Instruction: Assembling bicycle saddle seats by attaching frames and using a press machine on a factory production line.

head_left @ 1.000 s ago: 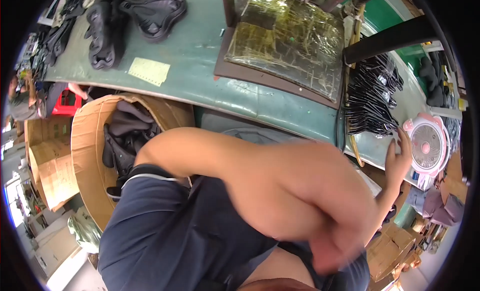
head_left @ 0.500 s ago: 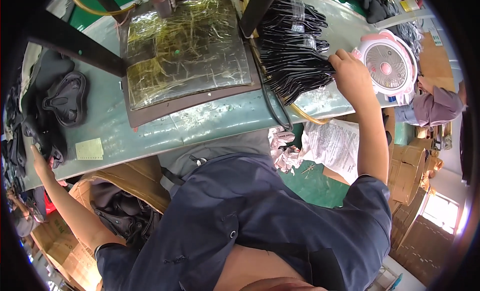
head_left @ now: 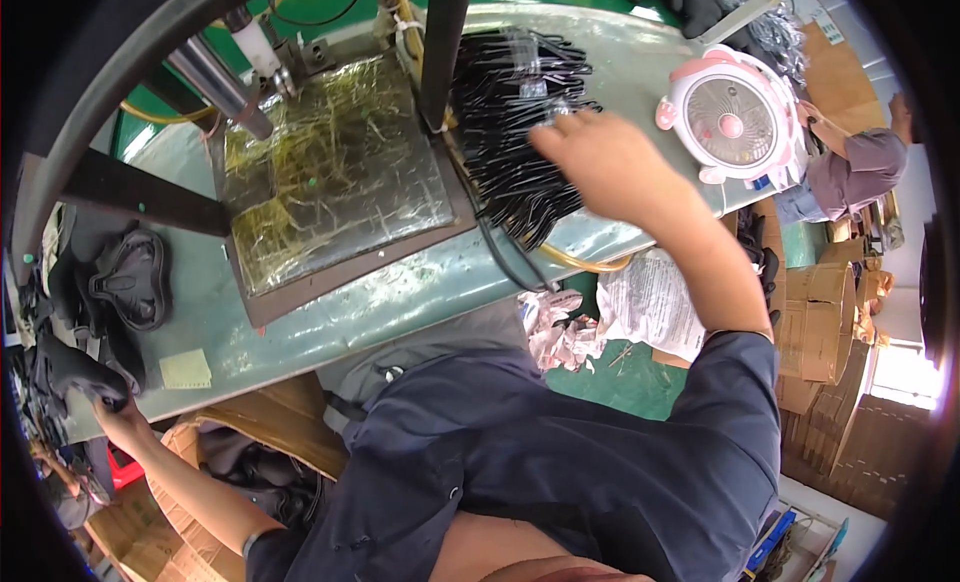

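At the left end of the bench my left hand (head_left: 120, 424) is closed on the end of a black bicycle saddle (head_left: 72, 367). More black saddles lie beside it, one of them, a saddle (head_left: 130, 280), showing its hollowed side. My right hand (head_left: 605, 167) is over a pile of thin, glossy black bent pieces (head_left: 510, 172), partly wrapped with clear tape. Its fingers are curled down against the pile, and their tips are mostly hidden, so what they grip cannot be made out. Between the hands lies a dark plate (head_left: 340, 182) covered with yellowish clear tape.
A black metal frame (head_left: 150, 197) with a metal cylinder (head_left: 220, 87) stands over the plate. A pink-and-white fan (head_left: 728, 122) is on the right of the bench. Below the left edge, a cardboard box (head_left: 285, 412) holds black saddles. Another person (head_left: 855, 167) is at the far right.
My left hand has taken hold of a black saddle, raising its end at the bench edge. My right hand has moved left from the pile's right end to over its middle. The view has shifted.
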Tool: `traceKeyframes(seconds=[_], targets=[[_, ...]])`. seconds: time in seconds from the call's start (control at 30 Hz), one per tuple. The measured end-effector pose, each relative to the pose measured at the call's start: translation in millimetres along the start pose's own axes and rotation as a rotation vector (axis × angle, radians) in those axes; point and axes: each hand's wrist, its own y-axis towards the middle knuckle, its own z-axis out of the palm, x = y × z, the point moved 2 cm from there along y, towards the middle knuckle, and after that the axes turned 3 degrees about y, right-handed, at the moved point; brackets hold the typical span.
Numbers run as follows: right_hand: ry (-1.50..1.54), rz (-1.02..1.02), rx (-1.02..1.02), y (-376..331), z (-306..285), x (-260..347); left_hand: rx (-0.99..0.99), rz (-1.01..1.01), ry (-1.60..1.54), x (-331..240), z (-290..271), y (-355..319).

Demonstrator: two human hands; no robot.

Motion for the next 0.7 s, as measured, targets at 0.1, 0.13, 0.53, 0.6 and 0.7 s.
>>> traceKeyframes(seconds=[0.1,0.13,0.53,0.6,0.7], targets=[[0.301,-0.124,-0.152,13.8,19.4,12.0,0.077,0.206,0.077,-38.6,40.9,-102.7],[0.311,-0.120,-0.200,15.2,18.0,12.9,0.026,0.150,0.071,-44.5,78.2,-138.1],[1.330,0.042,-0.377,-44.1,-6.4,51.9,0.388,-0.214,-0.050,26.9,155.0,-247.7],[1.411,0.090,-0.388,-51.5,4.5,64.0,0.477,-0.141,0.171,9.0,166.1,-264.4],[1.540,-0.026,-0.349,-32.4,2.4,86.9,0.873,0.355,0.723,-24.8,227.3,-279.6]])
